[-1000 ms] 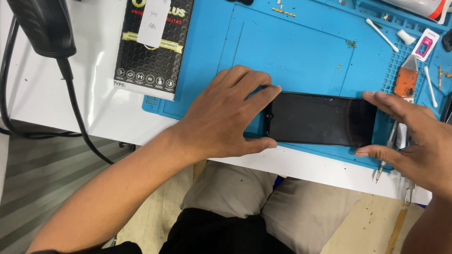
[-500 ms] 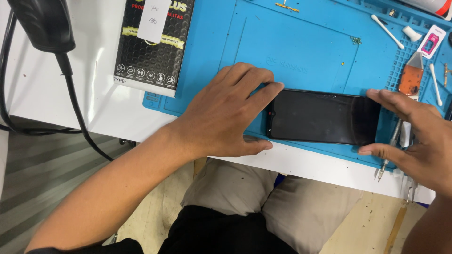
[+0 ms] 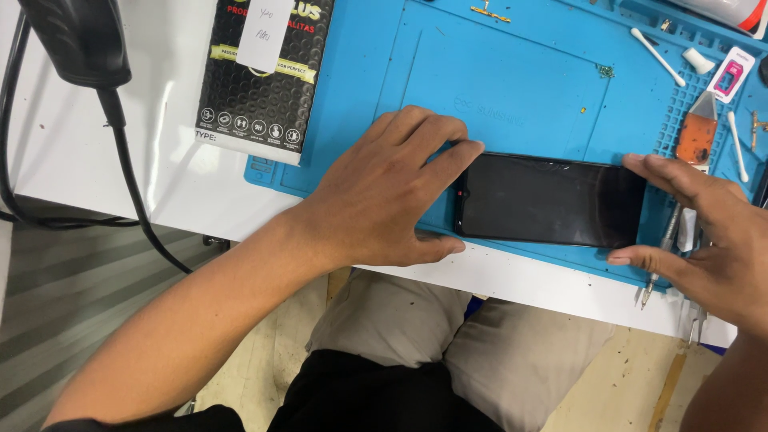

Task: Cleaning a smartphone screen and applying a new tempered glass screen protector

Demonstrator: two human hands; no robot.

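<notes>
Left hand [image 3: 384, 196] spreads wide, gripping the black phone [image 3: 548, 200] at its nine o'clock end; right hand [image 3: 708, 232] brackets the three o'clock end, seemingly touching, on the blue mat [image 3: 496, 80].

Mat: a blue repair mat [image 3: 512, 72] with moulded compartments along its far and right edges, lying on the white table [image 3: 160, 160].
Package: a black bubble-wrap envelope [image 3: 260, 76] with a white paper slip, overlapping the mat's left edge.
Cable: a black device with a black cable [image 3: 132, 188] at the table's left, the cable hanging over the near edge.
Swabs: two white cotton swabs [image 3: 658, 56] at the mat's right.
Scraper: an orange-handled scraper [image 3: 698, 132] near the swabs.
Card: a small pink and white card [image 3: 731, 74] at the far right.
Screws: a small heap of tiny bits [image 3: 606, 71] on the mat.
</notes>
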